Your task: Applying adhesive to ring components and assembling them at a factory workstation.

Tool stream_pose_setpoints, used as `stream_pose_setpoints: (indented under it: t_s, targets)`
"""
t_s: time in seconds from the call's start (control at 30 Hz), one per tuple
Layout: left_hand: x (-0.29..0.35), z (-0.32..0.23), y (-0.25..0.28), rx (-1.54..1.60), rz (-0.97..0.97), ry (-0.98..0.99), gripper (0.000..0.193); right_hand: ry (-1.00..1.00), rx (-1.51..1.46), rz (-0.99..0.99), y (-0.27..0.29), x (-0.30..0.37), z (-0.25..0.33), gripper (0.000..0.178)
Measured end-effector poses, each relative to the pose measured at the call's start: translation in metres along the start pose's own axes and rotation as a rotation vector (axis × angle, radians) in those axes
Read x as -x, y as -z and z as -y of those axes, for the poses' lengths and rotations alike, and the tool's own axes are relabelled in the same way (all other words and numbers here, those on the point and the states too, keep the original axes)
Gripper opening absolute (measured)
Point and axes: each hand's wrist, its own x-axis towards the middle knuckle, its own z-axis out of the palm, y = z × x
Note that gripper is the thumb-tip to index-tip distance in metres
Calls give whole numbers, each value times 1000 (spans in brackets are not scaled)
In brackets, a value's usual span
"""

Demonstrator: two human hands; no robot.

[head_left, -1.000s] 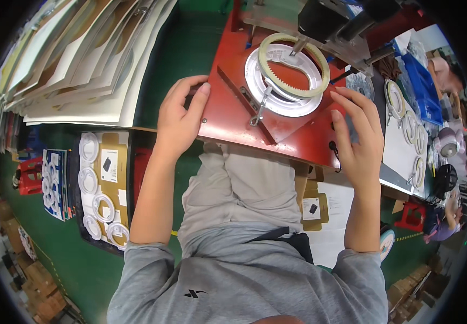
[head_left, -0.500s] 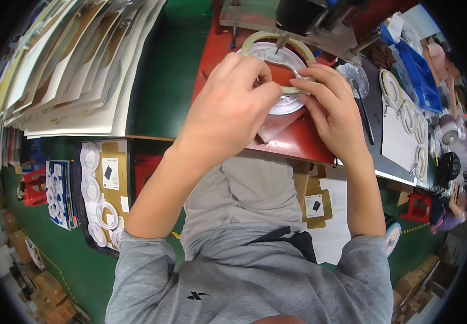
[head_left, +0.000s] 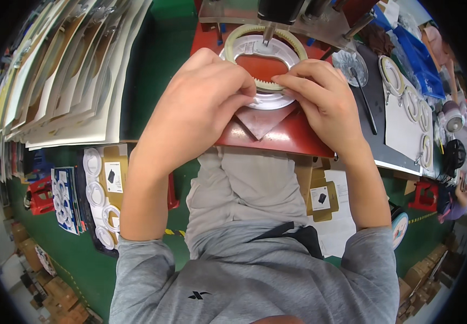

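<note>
A pale yellow-green ring with inner teeth (head_left: 231, 46) rests, slightly tilted, over a wider white ring (head_left: 271, 101), beneath a metal machine tip (head_left: 268, 35). My left hand (head_left: 198, 102) pinches the toothed ring's near left edge, fingertips closed together. On the near right side, the thumb and fingers of my right hand (head_left: 322, 97) are closed on the same ring. Red surface shows through its middle. My fingers cover parts of both rings, and anything thin between the fingertips cannot be made out.
A red machine base (head_left: 309, 134) carries a grey metal plate (head_left: 260, 123). To the right are a clear round dish (head_left: 346, 65), a black stick-like tool (head_left: 364, 105) and several rings on white paper (head_left: 398, 132). Stacked sheets (head_left: 66, 81) stand left; a blue bin (head_left: 419, 65) lies far right.
My left hand has shifted left and lower along the ring. A curved shiny strip seen between the hands earlier no longer shows there. More of the ring's opening is visible.
</note>
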Motion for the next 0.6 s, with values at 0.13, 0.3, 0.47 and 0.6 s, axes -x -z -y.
stream_pose_setpoints:
  t_s: [0.13,0.3,0.47,0.6]
  targets:
    - [5,8,0,-2,12,1,13,-39,21,-82,-12,-3,11,20]
    - [4,15,5,26,79,63,12,-115,4,-86,-12,-5,19,19]
    - [0,22,9,56,163,80,11,-99,-9,-60,-12,-6,19,20]
    - [7,26,1,92,124,42,11,-86,-23,-42,-10,-7,18,22]
